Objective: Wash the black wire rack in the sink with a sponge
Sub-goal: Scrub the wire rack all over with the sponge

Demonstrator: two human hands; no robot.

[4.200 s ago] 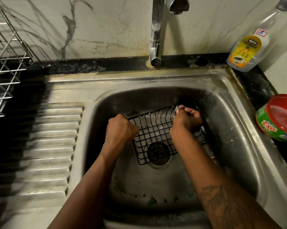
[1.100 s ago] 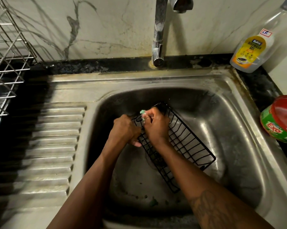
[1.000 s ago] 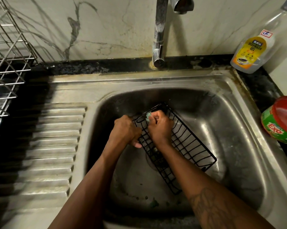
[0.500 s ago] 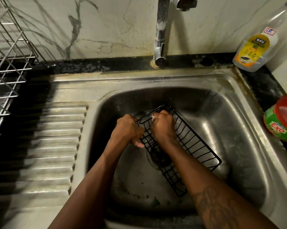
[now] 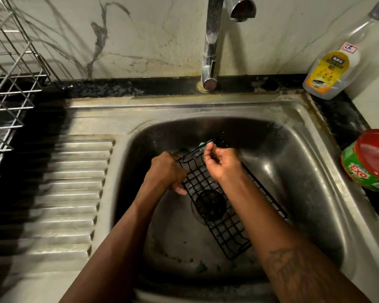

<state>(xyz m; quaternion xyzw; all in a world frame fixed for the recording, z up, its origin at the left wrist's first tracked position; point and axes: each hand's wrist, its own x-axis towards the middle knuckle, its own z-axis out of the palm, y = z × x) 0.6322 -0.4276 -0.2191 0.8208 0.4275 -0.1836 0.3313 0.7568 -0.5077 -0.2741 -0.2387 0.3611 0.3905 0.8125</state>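
With rack (image 5: 223,206) lying in sink (image 5: 310,176) basin, long axis runs diagonal: far-left end up near back wall of basin, near-right end down toward front right. Sits over drain (image 5: 210,205), far end looks raised, near end looks to rest on basin floor.

Left hand (image 5: 165,173) clamped on rack's far-left short edge, fingers curled shut round the wire, thumb tip showing below. Acts as the anchor.

Right hand (image 5: 222,164) at far end too, just right of left hand, palm turned up. Fingers pinched near closed on a small green scrap of sponge (image 5: 202,143), only a sliver visible at the fingertips, pressed at rack's top rim wire. How much sponge sits inside the grip: can't tell.

Key relation: unscrubbed length of rack extends from right hand toward the near right, under right forearm. So next stroke likely means dragging sponge back along long axis toward the body, or spinning rack to bring other end up. Right hand nearer to that stretch; left stays put as brace.

Room: open basin to right of rack, less on left where left forearm comes in. Faucet (image 5: 210,62) spout overhead at back, no water visibly running. Soap bottle (image 5: 328,68) and red-lidded tub (image 5: 372,160) on tabletop at right, well clear of basin. Drying rack (image 5: 7,88) at far left, out of the way.

Risk guess: thin wet wire, could twist in left grip if scrub force goes off-axis.
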